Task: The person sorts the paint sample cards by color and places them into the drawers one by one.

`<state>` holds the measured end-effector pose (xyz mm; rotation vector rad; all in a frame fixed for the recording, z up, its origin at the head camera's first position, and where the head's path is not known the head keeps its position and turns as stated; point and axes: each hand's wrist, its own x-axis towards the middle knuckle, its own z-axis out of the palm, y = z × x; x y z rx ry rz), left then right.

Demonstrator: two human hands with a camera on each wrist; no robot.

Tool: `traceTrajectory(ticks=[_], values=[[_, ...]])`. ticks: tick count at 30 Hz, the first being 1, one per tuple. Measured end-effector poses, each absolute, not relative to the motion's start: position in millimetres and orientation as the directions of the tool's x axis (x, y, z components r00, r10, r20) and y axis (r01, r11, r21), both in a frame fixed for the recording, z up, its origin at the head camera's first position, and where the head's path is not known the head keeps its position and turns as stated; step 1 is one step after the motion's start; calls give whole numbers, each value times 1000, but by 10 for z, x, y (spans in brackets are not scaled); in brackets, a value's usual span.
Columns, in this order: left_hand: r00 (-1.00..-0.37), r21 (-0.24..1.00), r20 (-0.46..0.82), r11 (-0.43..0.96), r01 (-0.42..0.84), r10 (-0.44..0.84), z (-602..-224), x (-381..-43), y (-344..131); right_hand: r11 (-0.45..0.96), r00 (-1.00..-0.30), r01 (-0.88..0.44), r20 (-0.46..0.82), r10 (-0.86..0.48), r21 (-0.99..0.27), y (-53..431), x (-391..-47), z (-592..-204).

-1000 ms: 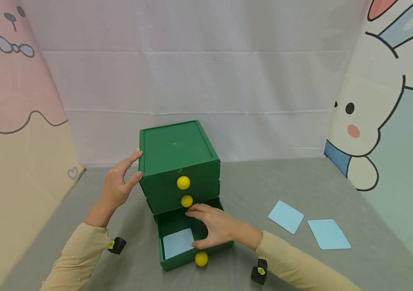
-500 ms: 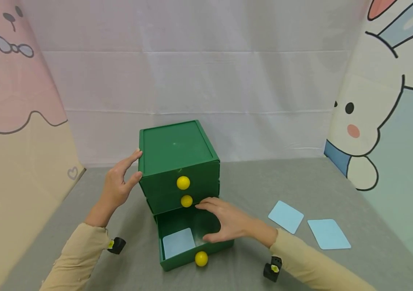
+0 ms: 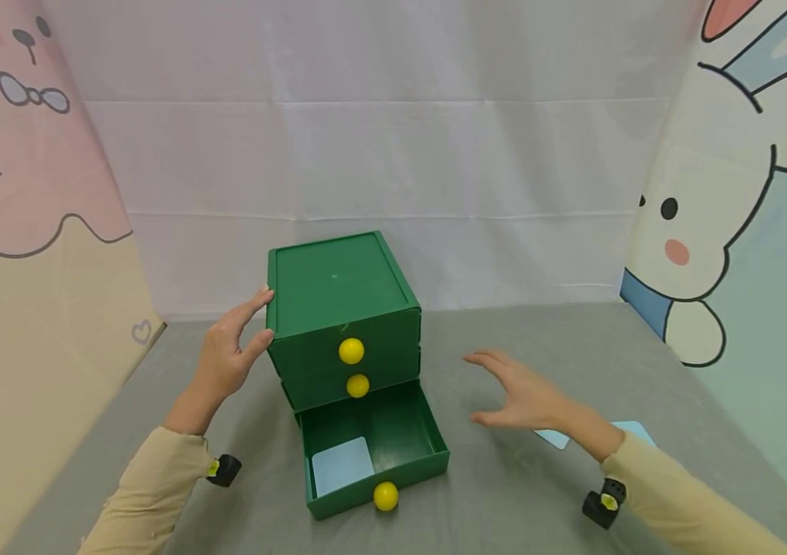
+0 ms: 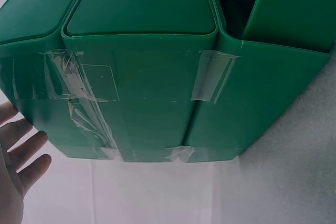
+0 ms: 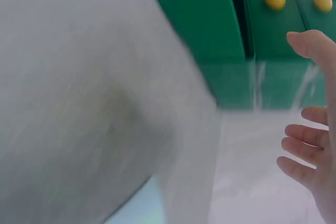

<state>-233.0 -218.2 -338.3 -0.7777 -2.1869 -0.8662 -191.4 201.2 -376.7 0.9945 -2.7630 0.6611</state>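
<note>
A green drawer cabinet (image 3: 338,285) stands on the grey cloth, its bottom drawer (image 3: 410,420) pulled out toward me. Inside that drawer, at the left, lies a light blue card (image 3: 342,465). My left hand (image 3: 225,351) rests its fingertips and thumb along the cabinet's upper left edge, fingers spread. To the right of the cabinet hovers my right hand (image 3: 528,395), holding nothing, its thumb apart from the extended fingers. Beneath the right hand and forearm, two blue cards show in part: one card (image 3: 554,438) by the wrist and another card (image 3: 634,430) behind the sleeve.
Yellow ball knobs mark the drawers: a top knob (image 3: 351,351), a middle knob (image 3: 358,385) and a bottom knob (image 3: 385,496). Clear tape (image 4: 215,76) joins the cabinet's units on the side. A white curtain (image 3: 379,154) hangs behind the grey tabletop (image 3: 476,501).
My right hand has left the open drawer and moved right, over toward the two loose cards. The card stays in the drawer. My left hand keeps its place on the cabinet.
</note>
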Motion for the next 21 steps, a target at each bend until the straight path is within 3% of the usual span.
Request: traceTrajectory(ticks=[12, 21], values=[[-608, 356, 745, 607, 710, 274, -3374, -2322, -2172, 804, -878, -475, 262, -401, -358, 2810, -1858, -4101], [-606, 358, 747, 603, 713, 274, -3386, -2319, -2181, 891, -933, -346, 206, -294, -295, 3036, -1731, -4314]])
